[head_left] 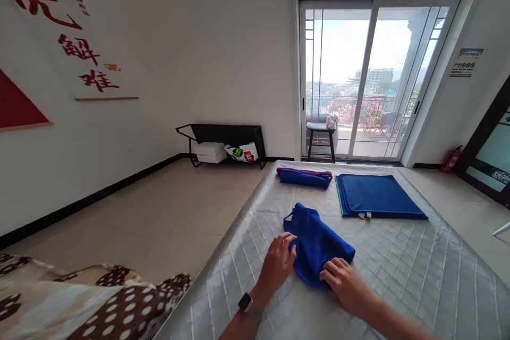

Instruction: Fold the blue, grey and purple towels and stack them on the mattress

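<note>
A bunched, partly folded blue cloth [314, 236] lies on a silver quilted mattress [247, 271] in front of me. A thin strap loop sticks out at its upper left; its exact kind is not clear. At the cloth's left edge is my left hand [278, 259], its fingers curved and thumb apart, with a dark watch [245, 303] on the wrist. My right hand [346, 282] pinches the cloth's lower right edge, the fingertips partly hidden in the fabric.
Farther back lie a rolled blue and purple cloth bundle [305, 178] and a flat stack of folded blue cloths [376, 195]. A patterned blanket [127, 308] is at lower left. Beyond are a low black rack [227, 133], a stool [321, 128], sliding glass doors [372, 79] and a fire extinguisher [451, 159].
</note>
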`<state>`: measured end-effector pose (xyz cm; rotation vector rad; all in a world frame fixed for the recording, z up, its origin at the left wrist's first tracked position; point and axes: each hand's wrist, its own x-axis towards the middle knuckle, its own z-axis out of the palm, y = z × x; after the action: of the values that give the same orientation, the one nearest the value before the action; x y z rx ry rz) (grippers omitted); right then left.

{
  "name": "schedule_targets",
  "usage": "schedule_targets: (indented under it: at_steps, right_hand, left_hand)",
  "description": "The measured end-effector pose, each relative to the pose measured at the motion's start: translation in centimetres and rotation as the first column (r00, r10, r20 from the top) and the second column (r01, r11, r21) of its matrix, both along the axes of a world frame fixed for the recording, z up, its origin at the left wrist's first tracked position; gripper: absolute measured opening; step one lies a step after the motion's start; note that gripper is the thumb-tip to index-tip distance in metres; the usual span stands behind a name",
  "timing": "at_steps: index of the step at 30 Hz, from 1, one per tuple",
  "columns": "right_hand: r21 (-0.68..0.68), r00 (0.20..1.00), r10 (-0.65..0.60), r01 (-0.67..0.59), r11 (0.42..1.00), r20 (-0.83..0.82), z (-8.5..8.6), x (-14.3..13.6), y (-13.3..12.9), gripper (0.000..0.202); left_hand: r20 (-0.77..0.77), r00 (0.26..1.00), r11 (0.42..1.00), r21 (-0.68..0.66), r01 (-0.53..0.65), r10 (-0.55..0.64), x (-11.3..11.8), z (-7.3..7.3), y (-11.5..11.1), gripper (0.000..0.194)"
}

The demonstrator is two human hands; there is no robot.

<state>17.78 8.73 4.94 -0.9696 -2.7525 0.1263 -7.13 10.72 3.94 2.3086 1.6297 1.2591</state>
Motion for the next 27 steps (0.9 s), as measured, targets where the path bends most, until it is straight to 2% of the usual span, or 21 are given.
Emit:
schedule_targets:
  at_steps: [2, 5, 7, 9, 11, 14, 16, 17, 22, 24, 26, 27]
  right_hand:
    - [-0.061, 1.000, 0.015, -0.016, 0.998, -0.014, 0.1, 2.1, -3.3, 0.035]
    - [-0.140, 0.999, -0.016, 0.010, 0.990, -0.042, 0.6, 5.6, -7.0, 0.035]
    - [-0.138, 0.995, -0.080, 0.071, 0.988, -0.060, 0.8, 8.4, -8.4, 0.035]
    - [-0.088, 0.976, -0.199, 0.192, 0.977, -0.084, 0.8, 11.3, -9.2, 0.039]
    - [0.004, 0.926, -0.358, 0.361, 0.932, -0.118, 0.6, 13.9, -9.4, 0.042]
    - [0.156, 0.822, -0.536, 0.564, 0.811, -0.190, 0.1, 15.9, -9.9, 0.034]
    - [0.202, 0.787, -0.563, 0.612, 0.765, -0.253, 0.2, 15.2, -10.8, 0.028]
    - [0.195, 0.786, -0.550, 0.609, 0.769, -0.283, 0.3, 14.2, -11.3, 0.027]
    - [0.021, 0.851, -0.394, 0.428, 0.904, -0.347, 2.0, 6.2, -13.7, 0.030]
    - [-0.025, 0.864, -0.363, 0.379, 0.925, -0.349, 2.8, 3.9, -13.6, 0.031]
    - [-0.056, 0.863, -0.371, 0.375, 0.925, -0.342, 3.6, 2.7, -12.9, 0.031]
    - [-0.068, 0.863, -0.380, 0.379, 0.923, -0.335, 4.1, 2.5, -12.4, 0.030]
  left_hand:
    - [-0.014, 1.000, 1.000, -0.024, 0.001, -0.001, -0.2, 0.3, -0.2, 0.031]
    - [-0.051, 0.997, 0.982, -0.181, 0.049, -0.059, -0.2, 0.8, -0.6, 0.042]
    - [-0.066, 0.987, 0.944, -0.305, 0.123, -0.149, -0.2, 1.3, -0.9, 0.046]
    - [-0.055, 0.971, 0.901, -0.386, 0.195, -0.234, -0.2, 1.9, -1.1, 0.042]
    - [-0.010, 0.958, 0.861, -0.442, 0.253, -0.287, 0.1, 2.7, -1.4, 0.036]
    - [0.095, 0.949, 0.799, -0.518, 0.306, -0.301, 0.7, 3.7, -1.9, 0.036]
    - [0.147, 0.950, 0.774, -0.553, 0.309, -0.274, 1.3, 4.2, -2.2, 0.038]
    - [0.164, 0.950, 0.771, -0.556, 0.311, -0.265, 1.5, 4.4, -2.4, 0.039]
    - [0.169, 0.927, 0.836, -0.400, 0.375, -0.335, 1.7, 5.2, -3.1, 0.033]
    - [0.138, 0.927, 0.847, -0.377, 0.375, -0.349, 1.4, 5.6, -3.3, 0.026]
    - [0.109, 0.926, 0.807, -0.462, 0.369, -0.362, 1.1, 6.2, -3.6, 0.026]
    - [0.106, 0.917, 0.756, -0.535, 0.378, -0.384, 1.1, 6.4, -3.8, 0.028]
